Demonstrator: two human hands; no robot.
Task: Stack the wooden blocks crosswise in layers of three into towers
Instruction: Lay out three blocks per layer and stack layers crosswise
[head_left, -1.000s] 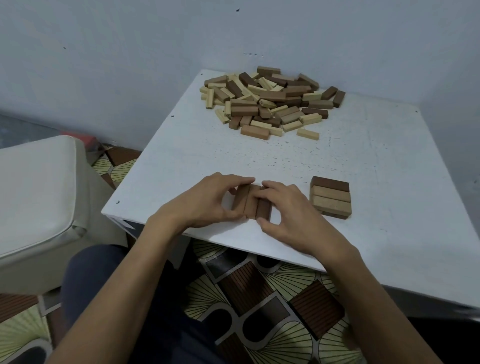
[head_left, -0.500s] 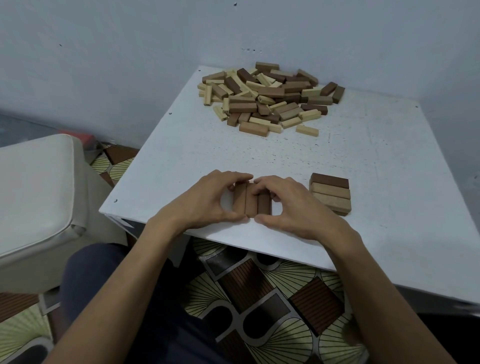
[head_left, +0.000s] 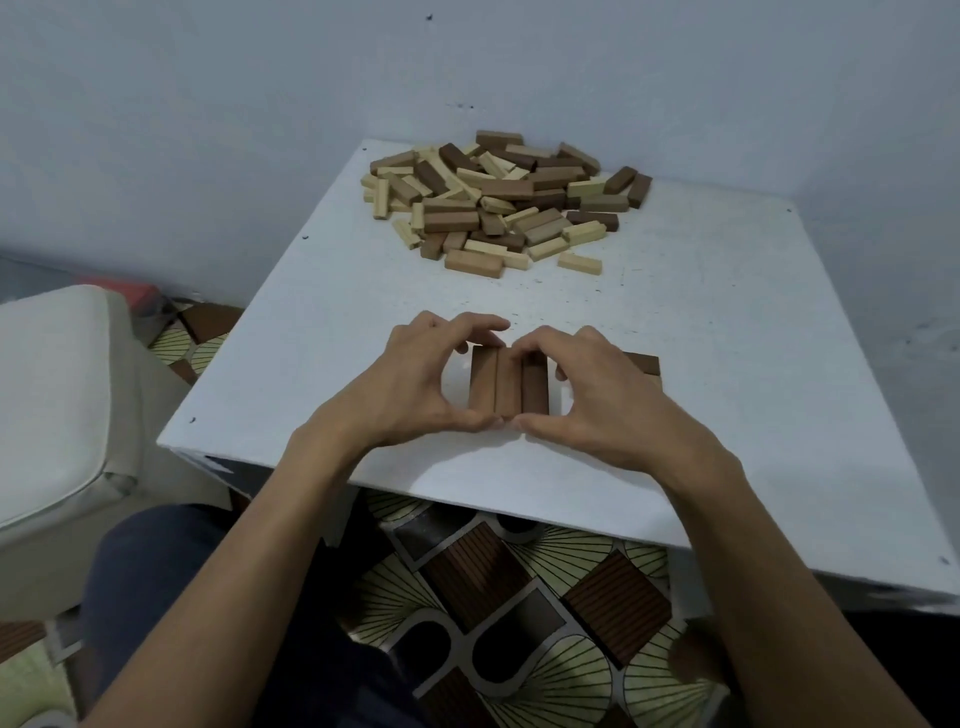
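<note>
Three brown wooden blocks (head_left: 508, 383) lie side by side as one layer near the front of the white table (head_left: 701, 322), their long sides pointing away from me. My left hand (head_left: 410, 384) curls round the layer's left side, thumb at the near ends and fingers at the far ends. My right hand (head_left: 597, 395) does the same on the right side. A second layer of blocks (head_left: 644, 364) sits just right of my right hand, mostly hidden behind it. A large loose pile of light and dark blocks (head_left: 498, 202) lies at the table's far end.
Walls close in behind and to the right of the table. A pale cushioned seat (head_left: 57, 405) stands to the left, with a red object (head_left: 140, 296) behind it. Patterned floor (head_left: 519, 613) and my lap show below the table's front edge.
The three blocks, slanted a second ago, now sit squared up and pressed together. Both hands have shifted to frame the layer, with thumbs meeting at its near end.
</note>
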